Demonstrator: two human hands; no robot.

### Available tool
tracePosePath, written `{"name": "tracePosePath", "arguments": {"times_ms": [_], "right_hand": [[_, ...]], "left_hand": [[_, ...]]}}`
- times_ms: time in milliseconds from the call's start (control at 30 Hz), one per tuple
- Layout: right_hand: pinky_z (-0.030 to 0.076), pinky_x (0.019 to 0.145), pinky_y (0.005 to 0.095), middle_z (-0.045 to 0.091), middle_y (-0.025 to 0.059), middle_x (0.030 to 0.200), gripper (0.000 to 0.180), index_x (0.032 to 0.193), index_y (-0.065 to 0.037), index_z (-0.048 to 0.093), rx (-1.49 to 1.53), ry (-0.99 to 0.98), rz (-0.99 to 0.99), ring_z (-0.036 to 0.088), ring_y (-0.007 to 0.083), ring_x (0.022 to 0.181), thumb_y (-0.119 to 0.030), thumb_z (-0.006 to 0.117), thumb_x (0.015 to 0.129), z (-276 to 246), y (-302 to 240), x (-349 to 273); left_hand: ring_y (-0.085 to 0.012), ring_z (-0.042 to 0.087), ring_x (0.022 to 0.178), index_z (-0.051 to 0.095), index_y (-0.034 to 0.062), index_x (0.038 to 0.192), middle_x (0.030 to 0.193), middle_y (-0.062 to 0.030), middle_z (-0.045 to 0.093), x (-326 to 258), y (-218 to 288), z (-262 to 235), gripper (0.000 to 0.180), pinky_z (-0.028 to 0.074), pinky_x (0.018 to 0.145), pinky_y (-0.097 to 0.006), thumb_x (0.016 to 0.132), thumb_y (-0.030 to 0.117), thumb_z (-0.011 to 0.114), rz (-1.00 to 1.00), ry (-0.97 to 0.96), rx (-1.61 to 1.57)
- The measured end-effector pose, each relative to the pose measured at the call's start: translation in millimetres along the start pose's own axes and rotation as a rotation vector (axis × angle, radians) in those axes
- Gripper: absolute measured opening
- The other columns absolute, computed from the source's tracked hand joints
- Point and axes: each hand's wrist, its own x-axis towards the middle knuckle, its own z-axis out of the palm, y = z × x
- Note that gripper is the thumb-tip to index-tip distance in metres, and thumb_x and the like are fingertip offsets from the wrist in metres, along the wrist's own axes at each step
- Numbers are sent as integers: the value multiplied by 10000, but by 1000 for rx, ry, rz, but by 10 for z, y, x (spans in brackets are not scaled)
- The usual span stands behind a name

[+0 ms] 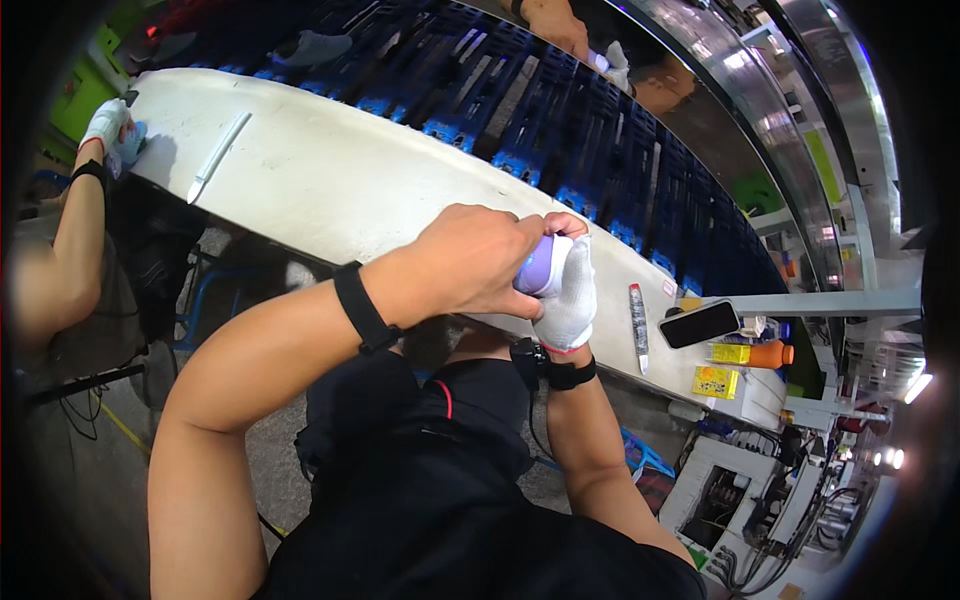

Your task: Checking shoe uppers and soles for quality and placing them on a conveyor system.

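Here, hands first, then outward.
Left hand: our bare left hand (470, 262) was closed over the top of a small lavender container (541, 268), fingers curled around it.
Right hand: our right hand (568, 295), in a white glove, gripped the same container from below.
Container: we held it between both hands, just above the near edge of the long white table (340, 180).
Nearby: a marker pen (637, 325) and a black phone (699, 323) lay to our right.
Farther: a white strip (218, 156) lay on the table; another person's gloved hand (106, 124) rested at its far left end.
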Motion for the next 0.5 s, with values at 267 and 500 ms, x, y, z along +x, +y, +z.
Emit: {"name": "tracePosePath", "arguments": {"times_ms": [267,500], "right_hand": [[448,1200,383,627,171,1500,581,1559,25,529,-317,-95,136,601,256,1385,-368,476,1135,-271,-433,-55],[517,1162,431,628,223,1566,609,1593,46,502,-509,-1,-64,655,320,1388,-259,597,1075,-61,-282,-554]], "left_hand": [[-355,781,835,673,-4,1121,895,-153,759,61,254,202,580,620,718,-465,831,444,900,101,20,81],[-387,783,993,620,53,1304,1274,-183,713,-243,267,1,753,637,804,-462,765,448,966,177,-5,165]]}}
